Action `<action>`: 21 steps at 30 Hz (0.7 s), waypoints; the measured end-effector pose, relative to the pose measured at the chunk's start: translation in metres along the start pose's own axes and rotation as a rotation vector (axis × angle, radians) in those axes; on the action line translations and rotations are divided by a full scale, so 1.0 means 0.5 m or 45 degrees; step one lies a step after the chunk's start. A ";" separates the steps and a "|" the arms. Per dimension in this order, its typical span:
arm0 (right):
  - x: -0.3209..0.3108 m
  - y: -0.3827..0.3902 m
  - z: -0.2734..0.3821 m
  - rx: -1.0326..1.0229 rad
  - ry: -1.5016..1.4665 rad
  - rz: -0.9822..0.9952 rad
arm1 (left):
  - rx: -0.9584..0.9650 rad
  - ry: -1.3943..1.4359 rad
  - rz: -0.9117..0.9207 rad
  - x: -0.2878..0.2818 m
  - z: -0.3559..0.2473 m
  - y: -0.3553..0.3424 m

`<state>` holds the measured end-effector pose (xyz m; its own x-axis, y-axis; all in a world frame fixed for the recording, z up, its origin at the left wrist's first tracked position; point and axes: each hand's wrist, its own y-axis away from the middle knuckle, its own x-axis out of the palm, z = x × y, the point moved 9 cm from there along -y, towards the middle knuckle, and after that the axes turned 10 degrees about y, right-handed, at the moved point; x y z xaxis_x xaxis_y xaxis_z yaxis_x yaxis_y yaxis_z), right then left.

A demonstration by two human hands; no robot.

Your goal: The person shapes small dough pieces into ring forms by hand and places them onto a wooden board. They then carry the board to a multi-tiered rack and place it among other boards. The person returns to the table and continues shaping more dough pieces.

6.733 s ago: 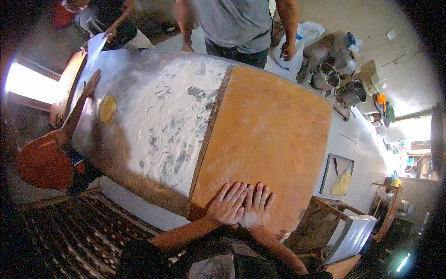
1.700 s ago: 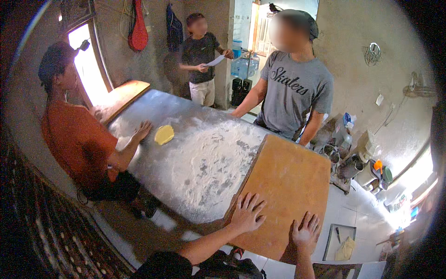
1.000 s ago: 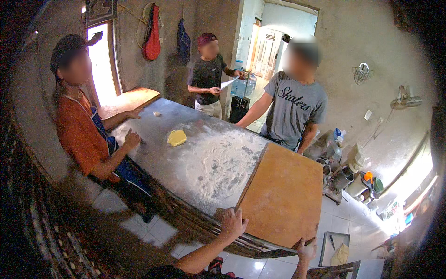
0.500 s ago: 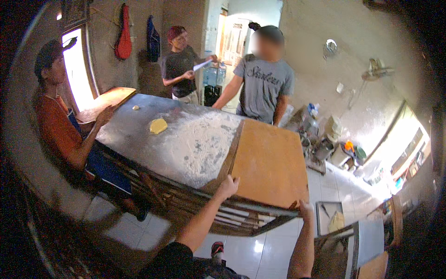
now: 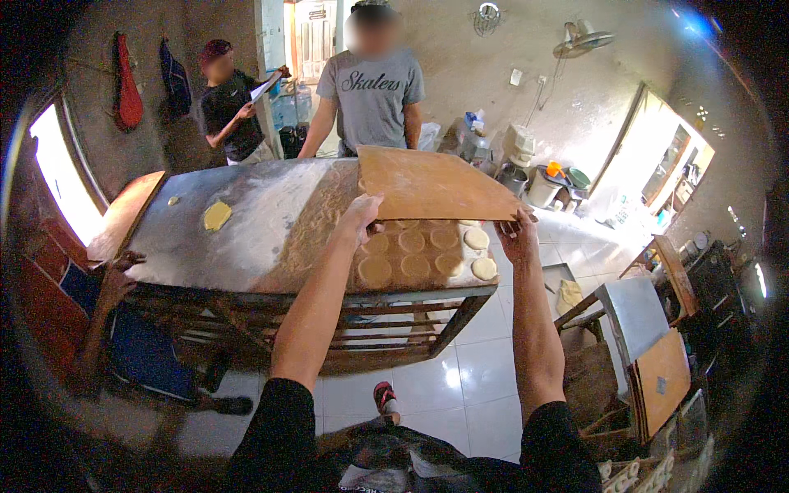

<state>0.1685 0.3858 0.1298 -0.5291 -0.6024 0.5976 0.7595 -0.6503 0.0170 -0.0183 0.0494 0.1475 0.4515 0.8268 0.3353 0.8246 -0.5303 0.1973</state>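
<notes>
Both my hands grip a thin orange-brown wooden board [image 5: 436, 185] by its near edge. My left hand [image 5: 362, 220] is closed on the near left corner, and my right hand [image 5: 518, 232] is closed on the near right corner. The near edge is raised off the metal-topped table [image 5: 238, 275]; whether the far edge touches the table is unclear. Below the board, several flat round dough pieces [image 5: 375, 271] lie in rows. Most are in its shadow, while the rightmost dough rounds [image 5: 484, 269] are brightly lit. The board hides any farther back.
Flour [image 5: 263, 209], a yellow dough lump [image 5: 217, 216] and a small dough bit [image 5: 173, 200] lie on the table's left part. Another board [image 5: 127, 214] is at its left end, near a person's hand [image 5: 122, 275]. Two people stand beyond. More boards [image 5: 664, 382] lean at right.
The board's near edge has risen with my hands, uncovering the dough rounds that lay hidden under it. My view has shifted, so the table appears farther left.
</notes>
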 end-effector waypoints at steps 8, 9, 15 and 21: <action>-0.168 0.315 0.112 -0.200 -0.157 0.112 | 0.546 -0.286 0.047 0.050 0.021 0.279; -0.214 0.390 0.130 -0.145 -0.146 0.152 | 0.443 -0.413 0.083 0.050 0.068 0.306; -0.551 0.760 0.143 -0.114 0.031 -0.396 | -0.007 -0.797 0.605 0.045 0.364 0.491; -0.734 1.038 -0.137 0.137 0.124 -1.107 | -0.106 -0.857 0.904 0.063 0.701 0.557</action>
<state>0.7308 0.2377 -0.1355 -0.9625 0.0458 0.2674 0.1018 -0.8528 0.5123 0.3449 -0.0066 -0.1100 0.9545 0.2308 -0.1891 0.2711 -0.9356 0.2262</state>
